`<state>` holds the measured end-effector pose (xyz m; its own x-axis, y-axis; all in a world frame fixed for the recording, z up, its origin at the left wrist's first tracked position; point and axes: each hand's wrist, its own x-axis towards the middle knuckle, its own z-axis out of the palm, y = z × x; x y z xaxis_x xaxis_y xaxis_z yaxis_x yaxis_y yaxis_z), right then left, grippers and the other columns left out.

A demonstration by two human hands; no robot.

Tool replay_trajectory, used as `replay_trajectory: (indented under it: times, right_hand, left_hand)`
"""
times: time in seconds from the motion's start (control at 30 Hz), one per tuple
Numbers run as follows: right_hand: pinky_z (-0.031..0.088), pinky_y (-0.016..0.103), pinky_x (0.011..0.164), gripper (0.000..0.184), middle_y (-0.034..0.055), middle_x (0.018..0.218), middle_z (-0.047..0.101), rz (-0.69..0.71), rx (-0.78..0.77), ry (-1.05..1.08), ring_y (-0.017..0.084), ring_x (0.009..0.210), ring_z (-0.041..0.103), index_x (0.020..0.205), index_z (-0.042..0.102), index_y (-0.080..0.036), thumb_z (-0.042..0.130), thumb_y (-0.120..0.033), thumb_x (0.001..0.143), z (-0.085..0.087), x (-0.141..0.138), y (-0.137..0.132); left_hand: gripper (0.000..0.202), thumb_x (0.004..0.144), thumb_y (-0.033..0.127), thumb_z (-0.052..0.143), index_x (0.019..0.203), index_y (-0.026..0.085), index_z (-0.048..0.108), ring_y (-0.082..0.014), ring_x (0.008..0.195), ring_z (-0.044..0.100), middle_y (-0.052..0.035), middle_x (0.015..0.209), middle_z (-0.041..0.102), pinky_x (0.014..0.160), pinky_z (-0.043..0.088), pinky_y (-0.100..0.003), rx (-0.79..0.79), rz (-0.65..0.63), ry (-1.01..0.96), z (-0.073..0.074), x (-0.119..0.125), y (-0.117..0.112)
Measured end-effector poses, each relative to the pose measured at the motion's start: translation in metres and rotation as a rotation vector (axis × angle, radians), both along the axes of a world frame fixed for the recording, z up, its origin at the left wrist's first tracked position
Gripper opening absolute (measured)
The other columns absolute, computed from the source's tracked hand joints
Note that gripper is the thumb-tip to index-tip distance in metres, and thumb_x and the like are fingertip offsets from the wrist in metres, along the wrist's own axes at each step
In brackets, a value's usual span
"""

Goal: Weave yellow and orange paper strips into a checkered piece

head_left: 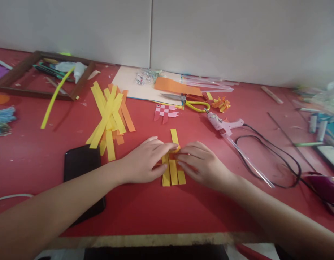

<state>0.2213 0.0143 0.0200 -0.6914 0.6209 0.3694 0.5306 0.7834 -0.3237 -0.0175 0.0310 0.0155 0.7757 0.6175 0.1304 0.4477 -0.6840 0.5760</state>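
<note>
Yellow and orange paper strips (173, 173), partly interlaced, lie on the red table in front of me. My left hand (152, 160) grips their left side, its index finger reaching over the top and its thumb lower down. From the right, my right hand (200, 162) pinches the same strips with its fingertips close to the left index finger. One yellow strip end sticks up beyond the fingers. The crossing under my fingertips is partly hidden. Beyond my hands lies a pink checkered paper fish (164, 112). A pile of loose paper strips (108, 115) sits to the left.
A black phone (82, 162) lies under my left forearm. To the right are a pink glue gun (223, 124) and its looping cord (286, 155). Yellow-handled scissors (195, 104) rest behind, beside an orange strip (177, 86). A wooden frame (37, 92) stands back left.
</note>
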Motion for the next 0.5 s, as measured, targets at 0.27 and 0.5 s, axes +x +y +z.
replay_trajectory:
  times: [0.27, 0.5]
  right_hand:
    - [0.05, 0.039, 0.084, 0.015, 0.0065, 0.093, 0.072, -0.007, 0.131, -0.076, 0.022, 0.091, 0.062, 0.092, 0.07, -0.018, 0.055, -0.019, 0.092, -0.007, -0.002, -0.002]
    - [0.05, 0.039, 0.085, 0.012, 0.0068, 0.095, 0.072, -0.041, 0.078, -0.015, 0.022, 0.092, 0.062, 0.094, 0.07, -0.018, 0.059, -0.022, 0.089, -0.012, -0.001, -0.003]
  left_hand:
    - [0.078, 0.086, 0.055, 0.062, 0.148, 0.021, 0.028, -0.0343, 0.128, 0.045, -0.0142, 0.142, 0.05, 0.103, 0.04, -0.053, -0.092, -0.033, 0.013, 0.004, -0.006, 0.001]
    - [0.074, 0.087, 0.047, 0.065, 0.147, 0.023, 0.029, -0.0329, 0.128, 0.045, -0.0137, 0.142, 0.05, 0.104, 0.039, -0.053, -0.09, -0.025, 0.003, 0.0, -0.004, 0.001]
